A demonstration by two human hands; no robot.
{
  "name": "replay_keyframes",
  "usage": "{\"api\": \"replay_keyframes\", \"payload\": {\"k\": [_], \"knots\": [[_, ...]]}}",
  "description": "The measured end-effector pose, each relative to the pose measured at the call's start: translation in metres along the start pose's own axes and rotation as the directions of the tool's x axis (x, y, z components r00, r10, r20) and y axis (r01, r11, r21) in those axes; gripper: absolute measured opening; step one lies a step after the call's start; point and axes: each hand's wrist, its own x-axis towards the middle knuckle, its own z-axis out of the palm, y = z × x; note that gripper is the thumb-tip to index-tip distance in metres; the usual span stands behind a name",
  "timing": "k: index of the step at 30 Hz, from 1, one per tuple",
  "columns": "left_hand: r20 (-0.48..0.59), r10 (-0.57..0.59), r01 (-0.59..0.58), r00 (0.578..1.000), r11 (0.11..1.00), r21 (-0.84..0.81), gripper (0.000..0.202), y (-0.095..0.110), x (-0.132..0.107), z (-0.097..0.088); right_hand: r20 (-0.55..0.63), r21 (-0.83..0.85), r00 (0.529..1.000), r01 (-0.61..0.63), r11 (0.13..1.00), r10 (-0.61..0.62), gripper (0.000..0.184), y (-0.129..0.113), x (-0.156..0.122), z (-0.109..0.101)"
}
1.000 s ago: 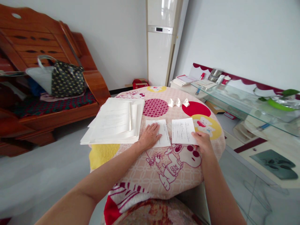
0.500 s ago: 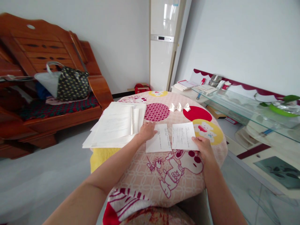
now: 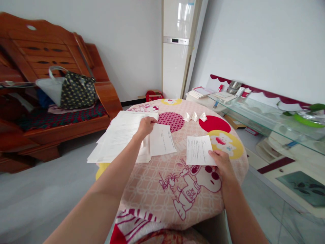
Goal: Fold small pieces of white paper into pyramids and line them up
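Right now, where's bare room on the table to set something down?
Widest bare patch: near cloth, below left sheet and right sheet. Narrower gap between those sheets. Crowded: paper stack at left, folded papers farther back.

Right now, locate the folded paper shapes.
In the head view, the folded paper shapes sit far across the tablecloth, right of centre, between its dotted circle and red circle.

Table [image 3: 157,189] holds paper stack [image 3: 119,134], sheet [image 3: 198,150], 3 origami pieces [image 3: 195,117].
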Motion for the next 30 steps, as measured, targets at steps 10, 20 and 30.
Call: {"api": "replay_keyframes", "payload": {"k": [10, 20, 30], "knots": [[-0.198, 0.051, -0.047, 0.979, 0.999, 0.023, 0.032, 0.002, 0.015, -0.009, 0.02, 0.108, 1.0, -0.014, 0.994, 0.011, 0.028, -0.011, -0.01, 0.006], [0.465, 0.588, -0.598, 0.661, 0.788, -0.147, 0.102, 0.066, -0.081, 0.025, 0.234, 0.243, 0.972, -0.067, 0.968, 0.009, 0.025, -0.054, 0.01, 0.05], [0.291, 0.616, -0.559, 0.733, 0.788, -0.258, 0.035, 0.047, -0.1, 0.05, 0.076, -0.095, 0.948, 0.315, 0.944, -0.309, 0.037, -0.036, 0.013, 0.047]]}}
